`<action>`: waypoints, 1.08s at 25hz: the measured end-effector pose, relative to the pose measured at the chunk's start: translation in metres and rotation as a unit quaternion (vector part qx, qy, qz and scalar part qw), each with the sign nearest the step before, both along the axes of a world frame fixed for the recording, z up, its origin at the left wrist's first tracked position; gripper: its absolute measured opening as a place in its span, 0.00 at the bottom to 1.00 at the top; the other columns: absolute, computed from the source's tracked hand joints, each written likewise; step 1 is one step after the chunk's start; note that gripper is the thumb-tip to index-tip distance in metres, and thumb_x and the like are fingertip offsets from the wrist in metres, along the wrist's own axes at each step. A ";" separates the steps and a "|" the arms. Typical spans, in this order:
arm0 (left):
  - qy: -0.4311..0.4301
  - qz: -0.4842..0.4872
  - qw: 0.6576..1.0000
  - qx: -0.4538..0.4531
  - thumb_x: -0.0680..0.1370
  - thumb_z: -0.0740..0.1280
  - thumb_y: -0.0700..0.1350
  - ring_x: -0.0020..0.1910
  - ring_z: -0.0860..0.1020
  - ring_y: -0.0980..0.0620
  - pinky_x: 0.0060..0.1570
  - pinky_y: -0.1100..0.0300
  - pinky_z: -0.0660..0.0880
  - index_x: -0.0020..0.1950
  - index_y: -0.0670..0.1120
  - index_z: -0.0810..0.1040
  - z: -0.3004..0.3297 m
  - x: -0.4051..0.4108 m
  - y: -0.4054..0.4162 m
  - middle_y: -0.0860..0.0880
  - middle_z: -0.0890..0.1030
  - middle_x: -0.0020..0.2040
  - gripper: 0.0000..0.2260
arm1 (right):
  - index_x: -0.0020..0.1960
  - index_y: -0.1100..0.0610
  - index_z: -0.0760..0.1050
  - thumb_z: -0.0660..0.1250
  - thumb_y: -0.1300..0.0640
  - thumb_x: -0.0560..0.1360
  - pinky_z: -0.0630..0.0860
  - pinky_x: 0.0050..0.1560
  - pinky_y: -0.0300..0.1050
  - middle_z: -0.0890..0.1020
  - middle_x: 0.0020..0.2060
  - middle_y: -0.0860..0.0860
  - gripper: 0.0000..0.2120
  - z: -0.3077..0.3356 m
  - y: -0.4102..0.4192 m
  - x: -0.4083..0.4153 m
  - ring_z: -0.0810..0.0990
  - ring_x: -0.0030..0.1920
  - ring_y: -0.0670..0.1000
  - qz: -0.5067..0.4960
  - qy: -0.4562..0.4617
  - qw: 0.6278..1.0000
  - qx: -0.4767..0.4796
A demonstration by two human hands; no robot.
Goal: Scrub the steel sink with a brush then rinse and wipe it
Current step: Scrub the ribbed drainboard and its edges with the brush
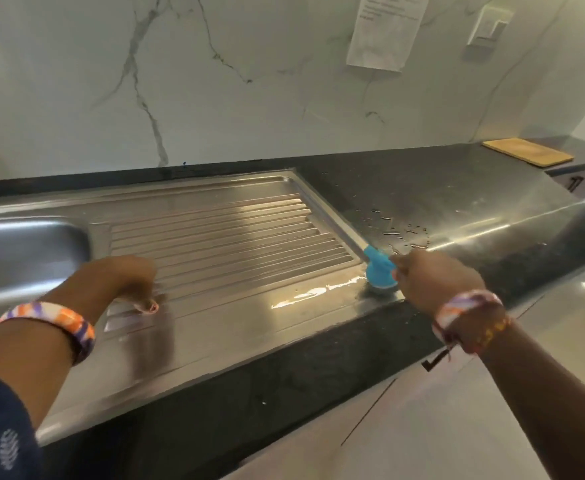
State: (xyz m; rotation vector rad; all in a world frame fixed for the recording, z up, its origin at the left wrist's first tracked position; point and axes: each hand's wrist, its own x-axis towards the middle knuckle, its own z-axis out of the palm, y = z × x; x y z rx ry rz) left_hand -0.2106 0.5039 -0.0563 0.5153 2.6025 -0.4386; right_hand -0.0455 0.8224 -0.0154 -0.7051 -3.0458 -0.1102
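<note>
From the head camera, a steel sink [214, 341] sits in a dark bench [284, 386]. Its deep bowl [24, 247] is at the left edge, and a flat part with long ridges [221, 233] runs to the right.

The right hand [436, 278] curls round a blue brush [381, 270] and holds it. The brush head touches the sink's right front corner, just beside the dark bench. A shiny wet patch [318, 291] lies on the steel next to the brush. Water drops [401, 233] sit on the bench behind the brush.

The left hand [133, 282] rests on the ridged part near the bowl. Its fingers bend down onto the steel, and it holds nothing. Each of the 2 wrists wears a bright band [55, 320].

A wooden board [526, 155] lies at the bench's far right corner. A paper sheet [384, 29] hangs on the marble wall [214, 81]
</note>
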 end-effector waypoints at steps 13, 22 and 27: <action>-0.019 -0.048 0.986 0.161 0.73 0.68 0.59 0.77 0.45 0.42 0.75 0.51 0.48 0.77 0.39 0.50 -0.016 -0.130 0.096 0.39 0.45 0.77 0.43 | 0.63 0.51 0.72 0.57 0.52 0.79 0.74 0.50 0.48 0.79 0.55 0.55 0.14 -0.007 -0.008 -0.218 0.80 0.53 0.58 0.060 -0.004 0.998 0.019; -0.025 -0.054 0.988 0.141 0.65 0.71 0.66 0.60 0.73 0.47 0.55 0.57 0.70 0.64 0.44 0.70 -0.016 -0.154 0.089 0.45 0.69 0.70 0.37 | 0.65 0.46 0.72 0.57 0.46 0.78 0.75 0.51 0.48 0.80 0.55 0.55 0.17 0.009 -0.008 -0.209 0.80 0.54 0.57 0.042 -0.048 0.997 0.033; -0.011 -0.045 0.990 0.136 0.63 0.71 0.68 0.59 0.75 0.47 0.48 0.59 0.70 0.65 0.45 0.71 -0.019 -0.157 0.090 0.45 0.69 0.71 0.38 | 0.61 0.58 0.75 0.61 0.54 0.77 0.73 0.54 0.48 0.80 0.57 0.56 0.15 -0.001 -0.015 -0.357 0.79 0.56 0.58 0.066 -0.008 0.998 -0.016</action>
